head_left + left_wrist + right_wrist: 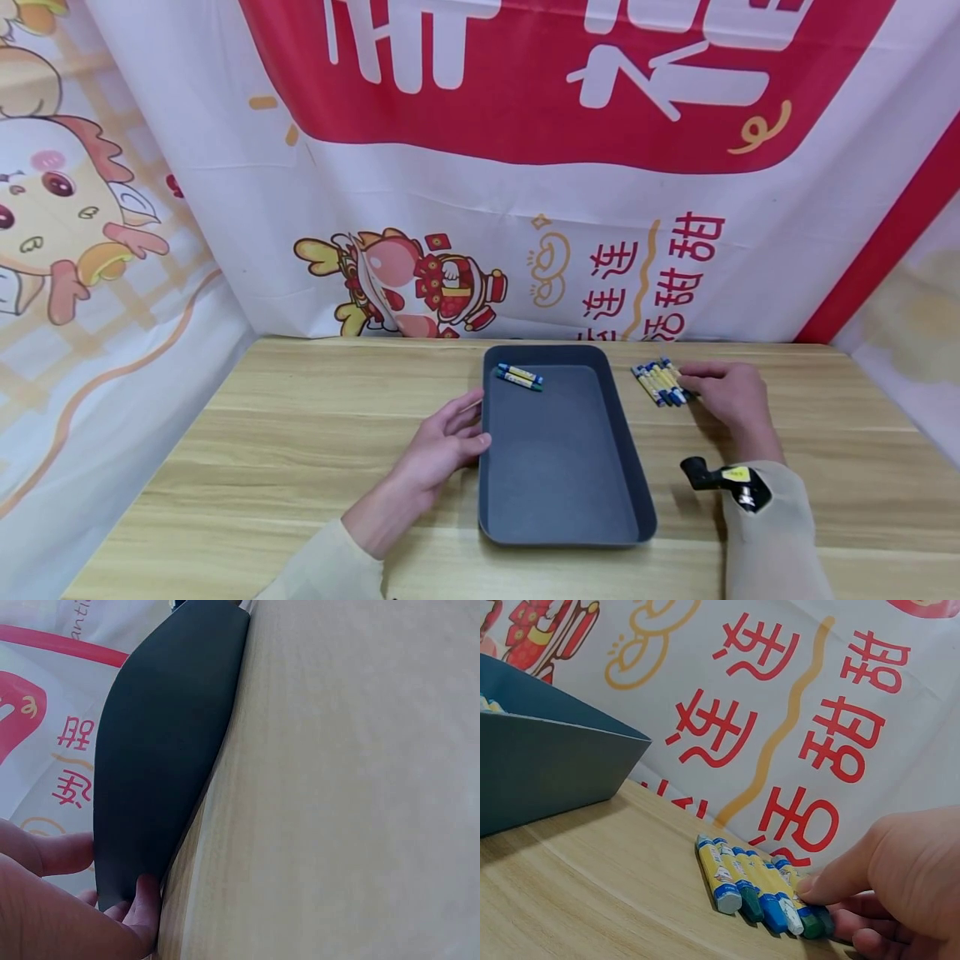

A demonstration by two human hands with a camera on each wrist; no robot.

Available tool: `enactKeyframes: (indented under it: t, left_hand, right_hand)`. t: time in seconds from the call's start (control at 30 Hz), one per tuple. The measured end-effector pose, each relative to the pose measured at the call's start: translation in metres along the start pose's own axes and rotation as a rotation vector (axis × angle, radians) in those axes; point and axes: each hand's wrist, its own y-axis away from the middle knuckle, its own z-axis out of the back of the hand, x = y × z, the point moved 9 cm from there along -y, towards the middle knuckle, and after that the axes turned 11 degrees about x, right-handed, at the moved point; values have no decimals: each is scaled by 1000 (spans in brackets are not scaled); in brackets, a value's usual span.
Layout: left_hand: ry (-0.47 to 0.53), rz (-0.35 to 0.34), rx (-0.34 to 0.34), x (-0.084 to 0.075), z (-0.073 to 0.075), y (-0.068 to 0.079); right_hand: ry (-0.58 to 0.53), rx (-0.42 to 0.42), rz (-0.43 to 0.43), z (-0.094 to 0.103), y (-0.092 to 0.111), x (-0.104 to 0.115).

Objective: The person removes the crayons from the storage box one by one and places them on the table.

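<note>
A dark grey rectangular tray point(566, 467) lies on the table. Inside its far left corner are two oil-pastel crayons point(519, 377) with blue and green ends. At the tray's left side is my left hand point(438, 450), thumb at the rim and fingers against the outer wall point(169, 727), holding it. Right of the tray, several crayons point(742, 881) in yellow and blue wrappers lie side by side in a row. My right hand point(727, 398) is at the right end of this row. Its thumb point(825, 883) rests on an end crayon, with the fingers curled beside it, partly hidden.
The wooden table point(322, 433) extends on both sides of the tray. Printed cloth point(525, 192) hangs behind it and at the sides. A black mount point(727, 479) is strapped to the right sleeve.
</note>
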Motion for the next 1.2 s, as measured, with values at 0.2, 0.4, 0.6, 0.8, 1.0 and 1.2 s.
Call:
enactKeyframes:
  t: [0.2,0.4,0.6,0.8,1.0,1.2]
  left_hand:
    - [3,3,-1,0,0,1]
    - [1,0,-3,0,0,0]
    - [4,0,-7,0,0,0]
    - [8,-5,-8,0,0,0]
    - [8,-23,-3,-3,-1,0]
    - [9,-14,1,0,0,-1]
  right_hand:
    - [-5,40,-34,-2,-1,-2]
    - [25,32,-8,-1,-1,-1]
    - [-53,25,6,-2,1,0]
    - [-187,56,-13,-3,3,3]
    - [-260,62,57,0,7,15]
    - [-329,62,92,0,8,27]
